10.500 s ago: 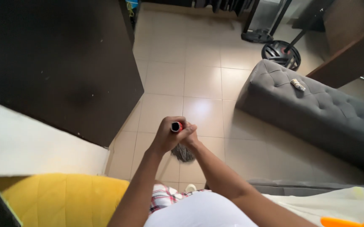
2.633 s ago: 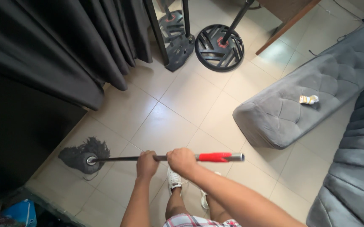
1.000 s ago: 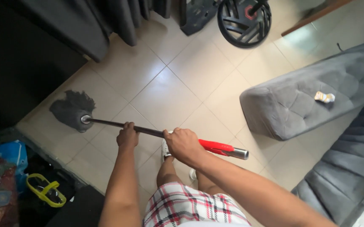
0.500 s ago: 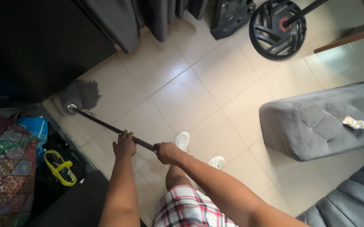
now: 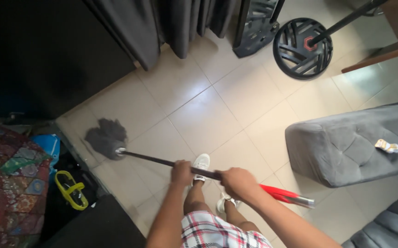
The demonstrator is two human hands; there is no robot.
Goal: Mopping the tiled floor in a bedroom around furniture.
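Beige floor tiles [image 5: 208, 115] lie open through the middle of the room, with dark curtains [image 5: 180, 23] and a black weight plate [image 5: 302, 48] at the far edge. A grey tufted bench [image 5: 346, 149] closes the right side, with a small crumpled wrapper [image 5: 387, 146] on its top. On the left, the tiles end at a dark wall, a patterned cloth [image 5: 6, 183] and a yellow-handled item [image 5: 72, 189] among the clutter.

The mop [image 5: 162, 161] lies low across the near tiles. Its grey stringy head [image 5: 106, 138] rests on the floor near the left edge of the open tiles, well apart from the bench. Its thin dark pole runs rightward to a red grip sleeve [image 5: 279, 194] with a silver end cap.

The left hand [image 5: 182, 172] wraps closed round the dark pole. The right hand [image 5: 238, 182] is clenched on the pole just before the red sleeve. White shoes [image 5: 201, 162] stand on the tiles beneath the pole.
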